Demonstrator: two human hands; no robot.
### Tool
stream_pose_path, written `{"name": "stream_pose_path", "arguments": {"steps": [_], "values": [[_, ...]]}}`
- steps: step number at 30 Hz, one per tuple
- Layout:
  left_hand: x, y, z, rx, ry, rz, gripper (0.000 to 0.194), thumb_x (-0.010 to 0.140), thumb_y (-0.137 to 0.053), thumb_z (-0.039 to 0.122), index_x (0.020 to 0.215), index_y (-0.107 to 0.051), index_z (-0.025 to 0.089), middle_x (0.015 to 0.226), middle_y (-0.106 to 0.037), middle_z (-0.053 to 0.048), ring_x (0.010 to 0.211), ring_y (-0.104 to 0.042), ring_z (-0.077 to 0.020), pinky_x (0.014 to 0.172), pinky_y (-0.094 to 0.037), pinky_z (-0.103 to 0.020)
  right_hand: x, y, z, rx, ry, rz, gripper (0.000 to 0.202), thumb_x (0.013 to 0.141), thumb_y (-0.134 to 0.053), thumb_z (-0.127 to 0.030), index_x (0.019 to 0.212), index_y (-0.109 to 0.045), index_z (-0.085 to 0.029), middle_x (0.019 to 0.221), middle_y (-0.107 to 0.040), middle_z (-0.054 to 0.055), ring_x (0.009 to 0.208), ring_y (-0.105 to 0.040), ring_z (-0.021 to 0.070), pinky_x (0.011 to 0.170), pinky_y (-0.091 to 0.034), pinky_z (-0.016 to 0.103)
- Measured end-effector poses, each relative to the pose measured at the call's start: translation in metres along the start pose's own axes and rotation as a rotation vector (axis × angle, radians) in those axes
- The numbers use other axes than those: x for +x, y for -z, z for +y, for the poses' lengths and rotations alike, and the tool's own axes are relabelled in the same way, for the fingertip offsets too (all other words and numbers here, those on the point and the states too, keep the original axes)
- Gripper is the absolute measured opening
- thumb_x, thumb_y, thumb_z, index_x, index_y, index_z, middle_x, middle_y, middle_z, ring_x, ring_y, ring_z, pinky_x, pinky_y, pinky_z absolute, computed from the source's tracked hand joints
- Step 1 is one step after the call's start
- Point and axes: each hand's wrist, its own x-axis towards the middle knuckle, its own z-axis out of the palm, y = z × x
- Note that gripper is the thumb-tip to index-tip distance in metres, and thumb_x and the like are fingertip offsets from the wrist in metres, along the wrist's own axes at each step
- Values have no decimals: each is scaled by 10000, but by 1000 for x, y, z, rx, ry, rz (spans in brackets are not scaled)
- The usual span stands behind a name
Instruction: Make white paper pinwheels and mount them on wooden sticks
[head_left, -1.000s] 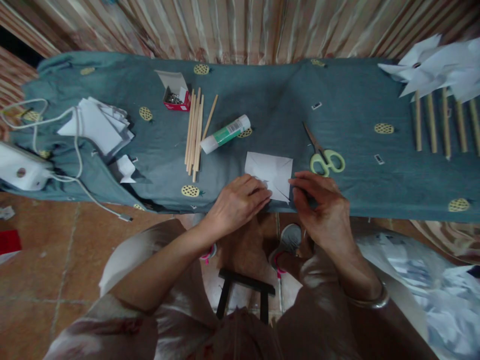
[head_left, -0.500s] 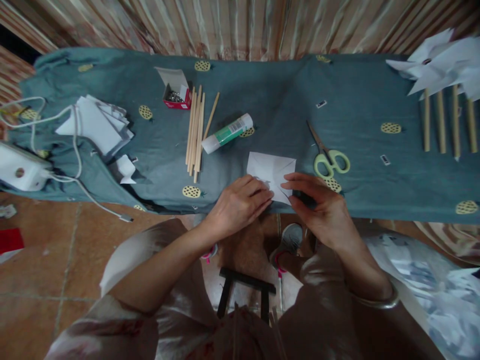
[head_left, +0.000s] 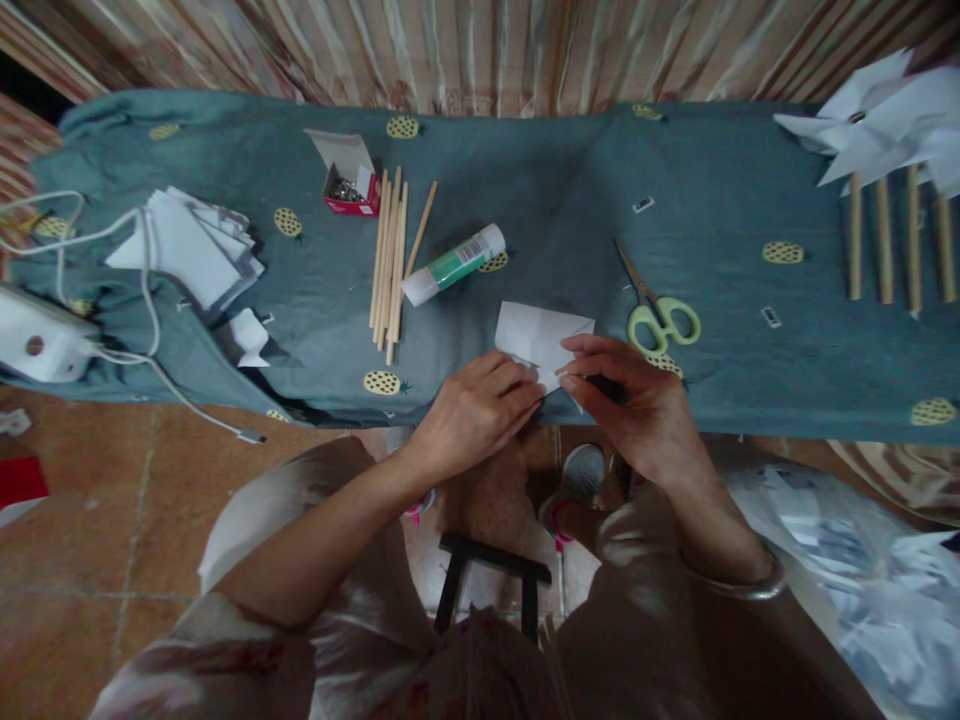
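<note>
A small white sheet of paper (head_left: 536, 332) lies at the front edge of the cloth-covered table, one corner bent over toward its middle. My left hand (head_left: 480, 410) presses on its lower left part, fingers held together and closed on the paper. From the right, my right hand (head_left: 634, 400) pinches the paper's corner between thumb and fingers. Just right of the sheet rest scissors (head_left: 658, 318) with light green handles. Beyond it to the left lies a glue stick (head_left: 455, 264) with a green label. My fingers hide the paper's near edge.
Wooden sticks (head_left: 388, 265) lie left of the glue stick, near a red box of metal pins (head_left: 352, 195). Cut paper (head_left: 199, 245) is piled at left, beside a white power strip (head_left: 45, 335) and cable. White paper pinwheels (head_left: 892, 130) on sticks lie at far right.
My right hand has shifted slightly left and drawn the paper's right corner inward toward my left hand. My left hand stays almost where it was.
</note>
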Motion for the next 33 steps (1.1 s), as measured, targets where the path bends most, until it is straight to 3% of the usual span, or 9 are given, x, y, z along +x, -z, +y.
{"name": "stream_pose_path", "arguments": {"steps": [6,14,24,33], "values": [[1,1,1,9,14,0,132,935,-534,191,933,-649,126,909,-682,-71,839,-588,-170,746,-537,-300,6,-9,-4,-149,39,38,47,809,-645,-196,784,-676,-220,1099,-696,80,1045,-641,254,945,-489,468],[0,0,-2,-4,36,-8,213,953,-498,193,1122,-608,124,907,-684,-62,832,-596,-163,744,-545,-300,11,-13,-5,-226,69,37,89,821,-624,-176,753,-652,-227,1088,-696,73,1070,-634,255,952,-479,459],[0,2,-4,-45,31,-48,198,954,-487,182,1070,-638,126,957,-685,-79,880,-599,-175,760,-561,-328,11,-15,-6,-268,68,50,55,817,-645,-188,770,-644,-218,1098,-697,76,1053,-638,245,953,-471,440],[1,1,-4,-55,4,0,184,922,-545,157,1056,-649,86,951,-686,-91,873,-597,-184,753,-561,-317,11,-16,-5,-254,53,58,56,806,-661,-184,775,-642,-227,1092,-695,67,1054,-636,246,942,-485,448]]}}
